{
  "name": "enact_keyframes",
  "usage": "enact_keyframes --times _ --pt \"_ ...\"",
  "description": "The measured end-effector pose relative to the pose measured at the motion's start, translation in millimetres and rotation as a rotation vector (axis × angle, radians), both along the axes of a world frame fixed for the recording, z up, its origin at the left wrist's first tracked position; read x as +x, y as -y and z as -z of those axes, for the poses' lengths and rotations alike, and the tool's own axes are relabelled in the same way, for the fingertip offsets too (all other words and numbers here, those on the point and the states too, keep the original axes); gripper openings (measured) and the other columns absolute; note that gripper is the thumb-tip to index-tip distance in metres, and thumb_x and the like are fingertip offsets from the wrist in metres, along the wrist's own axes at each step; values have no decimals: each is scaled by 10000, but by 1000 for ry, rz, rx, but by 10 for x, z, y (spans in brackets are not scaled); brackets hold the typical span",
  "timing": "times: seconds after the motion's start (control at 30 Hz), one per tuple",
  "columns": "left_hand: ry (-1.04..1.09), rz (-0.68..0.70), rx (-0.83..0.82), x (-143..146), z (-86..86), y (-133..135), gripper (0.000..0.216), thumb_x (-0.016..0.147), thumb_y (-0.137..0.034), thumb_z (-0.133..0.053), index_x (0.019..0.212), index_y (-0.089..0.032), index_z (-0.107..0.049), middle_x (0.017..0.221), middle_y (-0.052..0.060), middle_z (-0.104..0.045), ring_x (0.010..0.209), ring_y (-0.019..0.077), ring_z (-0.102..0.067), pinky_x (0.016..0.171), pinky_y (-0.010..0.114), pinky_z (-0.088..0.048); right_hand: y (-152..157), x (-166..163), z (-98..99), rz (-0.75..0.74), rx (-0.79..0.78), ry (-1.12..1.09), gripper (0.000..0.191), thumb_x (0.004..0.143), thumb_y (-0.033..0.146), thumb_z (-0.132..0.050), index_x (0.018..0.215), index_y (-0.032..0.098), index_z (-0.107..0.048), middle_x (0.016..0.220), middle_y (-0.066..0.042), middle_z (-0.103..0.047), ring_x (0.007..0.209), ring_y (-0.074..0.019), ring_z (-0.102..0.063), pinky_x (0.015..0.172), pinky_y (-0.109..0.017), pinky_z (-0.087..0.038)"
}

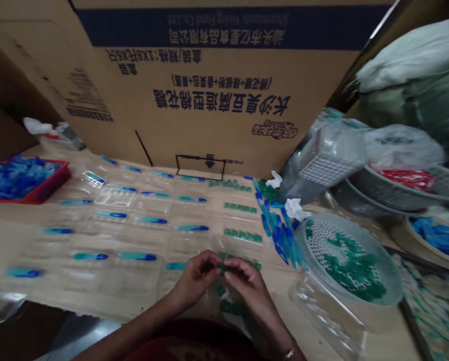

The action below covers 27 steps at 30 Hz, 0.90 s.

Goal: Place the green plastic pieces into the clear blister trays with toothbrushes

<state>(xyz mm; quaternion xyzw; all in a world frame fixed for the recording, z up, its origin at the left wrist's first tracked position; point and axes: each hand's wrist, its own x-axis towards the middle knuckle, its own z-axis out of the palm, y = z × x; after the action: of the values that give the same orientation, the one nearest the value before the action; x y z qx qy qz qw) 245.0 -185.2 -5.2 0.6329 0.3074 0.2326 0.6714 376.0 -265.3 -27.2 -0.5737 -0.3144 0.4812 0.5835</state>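
— Where's the green piece [222, 268]?
— Near edge of the worktop [6, 235], pinched between left hand [196, 282] and right hand [249, 285] fingertips, hands nearly touching. I'd keep the grip light and low.

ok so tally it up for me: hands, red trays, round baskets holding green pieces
hands: 2, left hand and right hand, meeting on a green piece
red trays: 1
round baskets holding green pieces: 1
total: 4
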Motion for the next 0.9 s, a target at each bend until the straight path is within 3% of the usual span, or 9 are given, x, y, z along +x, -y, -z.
enact_keyframes --times 0.1,0.27,0.4,0.5,0.6,0.73,0.9 --pt "-64 65 -35 -287 73 -69 177 728 -309 -636 809 -156 -604 717 19 -622 677 138 -563 642 248 -442 34 -78 76 -92 -29 -21 315 645 449 -726 817 194 -665 741 -31 -675 669 -177 -608 615 -293 -488" --pt "-425 -175 538 -589 114 -422 146 771 -207 -527 873 -192 -629 820 40 -626 725 163 -565 670 288 -464 -84 -11 43 -53 -47 313 172 705 336 -650 796 190 -647 686 -13 -647 627 -162 -584 588 -270 -470" --pt "-587 -109 795 -553 197 -624 170 768 -177 -520 880 -190 -648 836 56 -627 776 191 -586 732 326 -483 -426 -81 -30 -89 2 643 106 757 207 -576 846 200 -634 775 -19 -651 672 -161 -601 643 -270 -473" --pt "-655 -64 866 -505 284 -629 170 769 -137 -509 843 -184 -655 792 61 -631 782 208 -595 731 327 -484 -652 -220 -38 -203 30 860 141 768 128 -559 849 211 -638 844 -37 -649 763 -182 -604 704 -287 -462" --pt "-646 -38 918 -499 350 -600 192 792 -114 -473 820 -186 -649 769 61 -636 778 215 -591 724 327 -478 -754 -312 -19 -222 -13 1005 128 779 128 -564 823 208 -653 848 -62 -651 815 -213 -597 724 -305 -449" --pt "-660 -23 977 -503 372 -607 193 795 -104 -459 783 -198 -628 743 46 -632 742 204 -589 703 316 -472 -769 -309 -10 -199 -113 1005 116 785 160 -573 820 198 -678 832 -74 -677 783 -220 -619 688 -293 -442" --pt "-718 -3 919 -459 290 -650 173 755 -78 -450 692 -191 -566 694 42 -602 711 206 -584 659 310 -460 -761 -287 -6 -176 -156 910 72 764 187 -597 802 203 -656 773 -37 -687 724 -202 -632 642 -267 -431"
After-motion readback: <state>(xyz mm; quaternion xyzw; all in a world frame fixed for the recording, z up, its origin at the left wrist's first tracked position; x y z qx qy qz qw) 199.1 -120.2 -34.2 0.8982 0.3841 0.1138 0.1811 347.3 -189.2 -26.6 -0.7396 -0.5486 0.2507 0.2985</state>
